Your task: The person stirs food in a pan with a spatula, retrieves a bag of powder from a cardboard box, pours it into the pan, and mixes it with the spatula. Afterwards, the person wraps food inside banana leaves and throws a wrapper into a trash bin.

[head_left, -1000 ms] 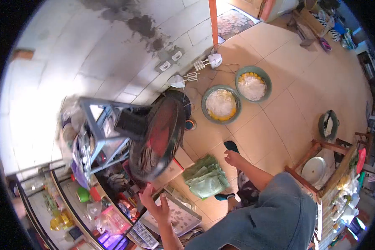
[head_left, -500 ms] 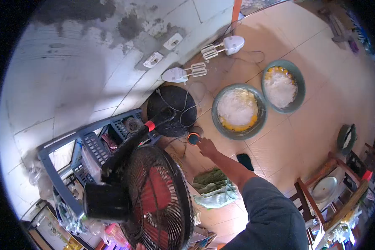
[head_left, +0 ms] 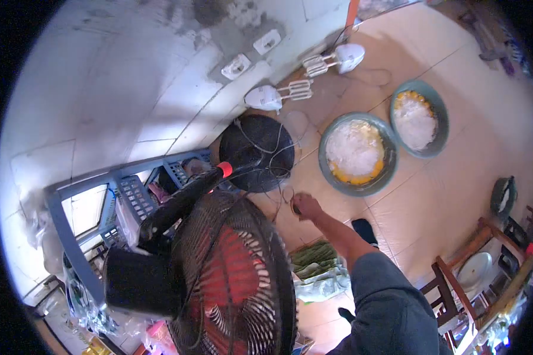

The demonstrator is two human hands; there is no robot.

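My right hand [head_left: 307, 207] is closed on a small dark round container [head_left: 295, 205], mostly covered by the fingers, low over the floor. Left of it stands a black fan with a red centre [head_left: 231, 284], its round black base [head_left: 257, 154] on the floor by the wall. Two green basins [head_left: 391, 177] [head_left: 443, 127] hold white powder and yellow egg yolks. Two white hand mixers [head_left: 263, 97] [head_left: 349, 58] lie near the wall with their beaters pointing at each other. My left hand is out of view.
A blue-grey plastic shelf [head_left: 77, 248] leans along the wall at left. Folded green sheets [head_left: 315, 260] lie below my right hand, beside my feet. At the right are a smaller green basin [head_left: 503, 198] and a wooden frame [head_left: 456, 290] with a round white lid [head_left: 475, 271].
My right hand has reached across to the small container and closed on it. The view has shifted nearer the fan and wall. My left hand, earlier raised beside the fan, has left the view.
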